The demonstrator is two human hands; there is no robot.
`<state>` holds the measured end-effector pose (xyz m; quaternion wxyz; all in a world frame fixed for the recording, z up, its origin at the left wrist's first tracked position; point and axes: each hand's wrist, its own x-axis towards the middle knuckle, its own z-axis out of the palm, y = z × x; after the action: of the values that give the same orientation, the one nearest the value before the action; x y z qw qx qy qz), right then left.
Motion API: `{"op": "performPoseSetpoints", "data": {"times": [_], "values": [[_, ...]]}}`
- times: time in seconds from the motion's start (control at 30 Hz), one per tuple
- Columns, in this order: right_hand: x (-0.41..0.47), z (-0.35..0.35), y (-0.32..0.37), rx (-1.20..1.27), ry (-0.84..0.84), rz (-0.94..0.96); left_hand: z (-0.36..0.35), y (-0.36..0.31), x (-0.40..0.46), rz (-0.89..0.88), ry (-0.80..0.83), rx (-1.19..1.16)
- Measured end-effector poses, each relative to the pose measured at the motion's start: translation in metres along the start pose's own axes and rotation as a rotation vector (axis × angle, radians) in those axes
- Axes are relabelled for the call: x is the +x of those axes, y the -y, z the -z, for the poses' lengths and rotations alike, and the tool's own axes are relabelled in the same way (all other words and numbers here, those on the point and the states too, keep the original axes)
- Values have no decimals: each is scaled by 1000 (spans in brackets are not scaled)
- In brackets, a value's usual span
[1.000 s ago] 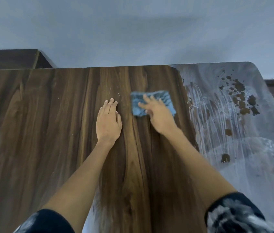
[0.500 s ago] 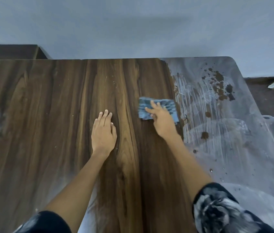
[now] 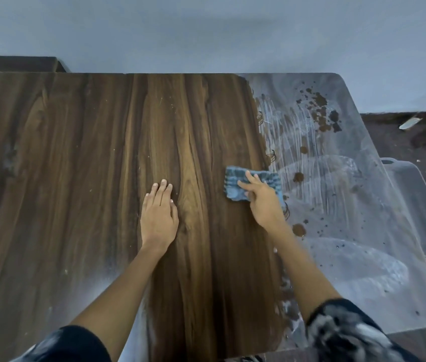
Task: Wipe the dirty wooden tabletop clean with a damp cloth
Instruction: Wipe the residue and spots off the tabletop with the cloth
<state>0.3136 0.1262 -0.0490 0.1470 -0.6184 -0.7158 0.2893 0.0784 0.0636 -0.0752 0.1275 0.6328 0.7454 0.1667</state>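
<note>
Right hand [image 3: 264, 205] pressing a blue cloth [image 3: 252, 185] onto the wooden tabletop [image 3: 76, 165], right where the clean wood meets the grimy part.

The fingers are spread fairly flat on top of the cloth, though the thumb side is hidden, so I can't swear nothing is curled under it. Left hand [image 3: 158, 215] lies palm down on bare wood just beside it, fingers straight and together, holding nothing. The whole right side of the table is covered in a whitish film [image 3: 337, 205] with streaky wipe marks, plus brown splotches [image 3: 319, 111] clustered near the far corner and a few more close to the cloth. A clear plastic bin [image 3: 423, 205] sits past the table's right edge.
</note>
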Motion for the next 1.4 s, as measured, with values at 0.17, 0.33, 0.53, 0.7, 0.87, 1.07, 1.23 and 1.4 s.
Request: {"op": "performPoseSetpoints", "data": {"times": [0.17,0.33,0.53,0.7,0.87,1.07,1.23,1.4], "values": [[-46,-47,31,-29,50,162,-1,-3,-33,-15,20,8],[-149,-44,3,22,212,305,-1,0,-58,-45,33,10],[-103,-7,-2,-5,25,46,1,-3,-67,-47,68,49],[-87,-39,27,1,-37,-20,0,-1,-75,-60,78,38],[-177,-60,25,-13,200,311,-1,3,-82,-104,64,24],[-208,-9,-29,-18,150,231,0,4,-84,-123,62,17],[-145,-6,-13,12,25,-33,1,-13,-95,-112,108,59],[-190,-41,1,-1,134,268,1,-31,-100,-70,104,62]]}}
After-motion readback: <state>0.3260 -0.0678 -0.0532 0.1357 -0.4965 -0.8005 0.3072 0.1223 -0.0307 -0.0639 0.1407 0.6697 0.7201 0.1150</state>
